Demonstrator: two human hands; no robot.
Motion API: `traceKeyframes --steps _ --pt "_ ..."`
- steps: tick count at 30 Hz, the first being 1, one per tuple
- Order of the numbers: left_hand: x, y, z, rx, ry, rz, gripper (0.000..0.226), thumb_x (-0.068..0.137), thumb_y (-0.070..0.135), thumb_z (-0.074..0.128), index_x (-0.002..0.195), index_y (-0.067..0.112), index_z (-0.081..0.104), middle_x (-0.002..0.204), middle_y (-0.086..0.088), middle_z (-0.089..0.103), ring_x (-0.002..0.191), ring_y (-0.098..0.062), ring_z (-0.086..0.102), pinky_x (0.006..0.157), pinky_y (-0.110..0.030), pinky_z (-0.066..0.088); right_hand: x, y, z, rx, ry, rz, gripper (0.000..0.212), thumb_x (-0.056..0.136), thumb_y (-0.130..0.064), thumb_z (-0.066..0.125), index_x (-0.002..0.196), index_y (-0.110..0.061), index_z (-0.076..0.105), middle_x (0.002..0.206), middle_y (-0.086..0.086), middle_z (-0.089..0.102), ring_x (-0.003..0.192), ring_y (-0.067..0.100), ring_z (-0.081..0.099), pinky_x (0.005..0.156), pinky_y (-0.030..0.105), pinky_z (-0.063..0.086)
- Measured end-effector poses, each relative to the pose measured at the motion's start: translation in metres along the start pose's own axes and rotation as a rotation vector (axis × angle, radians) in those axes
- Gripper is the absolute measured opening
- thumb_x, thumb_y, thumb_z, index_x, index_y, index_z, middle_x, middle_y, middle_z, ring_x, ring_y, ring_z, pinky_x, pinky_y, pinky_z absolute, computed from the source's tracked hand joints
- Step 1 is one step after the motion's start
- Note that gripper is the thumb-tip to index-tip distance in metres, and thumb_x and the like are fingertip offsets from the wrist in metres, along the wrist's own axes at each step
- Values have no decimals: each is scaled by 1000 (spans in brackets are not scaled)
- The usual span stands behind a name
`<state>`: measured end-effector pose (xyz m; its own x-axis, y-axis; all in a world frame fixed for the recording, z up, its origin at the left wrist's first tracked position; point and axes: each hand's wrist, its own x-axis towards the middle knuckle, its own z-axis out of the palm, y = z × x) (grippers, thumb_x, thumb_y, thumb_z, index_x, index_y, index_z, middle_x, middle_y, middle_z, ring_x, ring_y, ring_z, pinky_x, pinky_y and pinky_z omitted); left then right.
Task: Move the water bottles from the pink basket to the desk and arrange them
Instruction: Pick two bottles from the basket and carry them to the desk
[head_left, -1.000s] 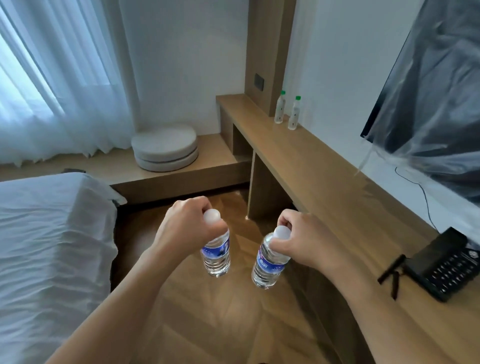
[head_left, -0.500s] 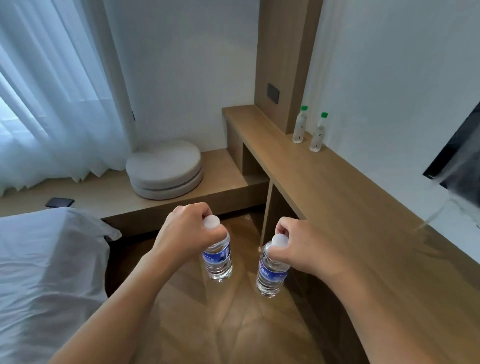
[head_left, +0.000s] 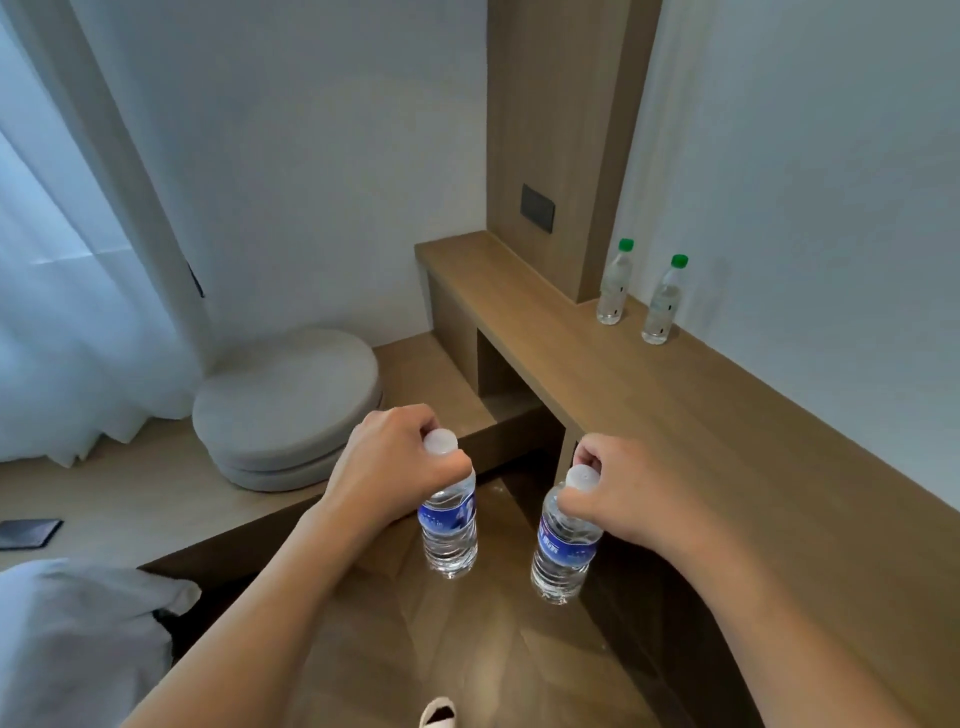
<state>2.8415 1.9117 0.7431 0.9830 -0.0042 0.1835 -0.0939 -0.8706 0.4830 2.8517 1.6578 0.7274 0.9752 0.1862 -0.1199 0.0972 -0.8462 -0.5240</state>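
- Fingers of the left hand (head_left: 387, 465) curl round the neck of the left bottle (head_left: 449, 525); the right hand (head_left: 631, 499) pinches the right bottle (head_left: 563, 551) just under its cap.
- Both bottles hang upright over the floor, short of the desk (head_left: 727, 441).
- Lift each bottle clear of the desk edge before lowering it.
- Stand them beside the two green-capped bottles (head_left: 615, 291) in a line; I judge the neck grips leave them prone to swing.

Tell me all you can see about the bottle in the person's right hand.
The right-hand bottle is small, clear, ribbed plastic with a white cap and a blue label whose print is unreadable. It hangs roughly upright over the wooden floor, beside the desk, not touching it. The right hand grips its neck just under the cap.
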Motion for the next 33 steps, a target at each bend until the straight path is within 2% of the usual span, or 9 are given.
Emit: traceKeyframes --steps 3,6,9,13,16,18,22,27,33 --pt "59 -19 -2 8 -39 66 25 68 51 66 73 28 59 66 11 61 63 -8 59 49 -20 42 45 -12 -8 14 18 81 32 62 -51 63 79 -26 54 80 -6 60 72 13 60 61 35 55" --pt "116 -32 2 17 -45 121 25 69 49 68 70 29 54 62 11 58 59 -7 57 47 -15 34 86 -19 -18 49 74 137 31 60 -50 61 78 -26 51 76 -5 60 67 12 60 52 32 50" --pt "169 -39 9 -3 -92 149 25 68 48 69 68 29 53 61 12 58 58 -7 57 47 -15 34 120 -18 -26 62 117 188 32 59 -52 60 76 -26 49 72 -6 58 61 9 55 46 25 41" --pt "236 -42 26 -50 -147 172 25 61 53 59 70 30 56 64 11 60 63 -8 60 47 -21 42 168 -2 -33 70 187 261 37 57 -56 61 73 -25 50 69 -5 58 58 10 51 46 28 39" --pt "290 -38 42 -62 -142 181 26 60 52 59 70 28 59 64 9 62 63 -8 61 50 -29 53 205 17 -38 56 188 298 36 56 -55 62 71 -25 50 70 -5 59 63 12 57 48 31 43" --pt "320 -34 53 -70 -155 192 28 61 53 58 70 27 60 63 7 63 62 -9 62 51 -31 55 227 32 -45 49 179 336 32 58 -51 63 72 -24 52 72 -5 60 66 12 58 50 31 44" --pt "380 -22 70 -63 -164 244 32 56 57 53 66 26 58 59 8 60 58 -7 58 46 -26 47 273 57 -65 50 199 399 28 61 -46 66 73 -24 53 72 -6 60 65 13 56 51 30 42" --pt "451 -12 91 -113 -163 264 29 57 57 55 67 29 58 60 11 59 57 -4 57 45 -20 39 329 78 -86 80 260 430 23 63 -40 65 76 -24 55 73 -6 62 69 16 60 56 38 49" --pt "535 -3 130 -149 -254 289 27 58 55 57 70 32 60 62 12 61 58 -1 59 45 -13 35 399 100 -102 78 333 485 22 66 -42 65 74 -25 53 71 -7 60 65 11 56 50 31 41"
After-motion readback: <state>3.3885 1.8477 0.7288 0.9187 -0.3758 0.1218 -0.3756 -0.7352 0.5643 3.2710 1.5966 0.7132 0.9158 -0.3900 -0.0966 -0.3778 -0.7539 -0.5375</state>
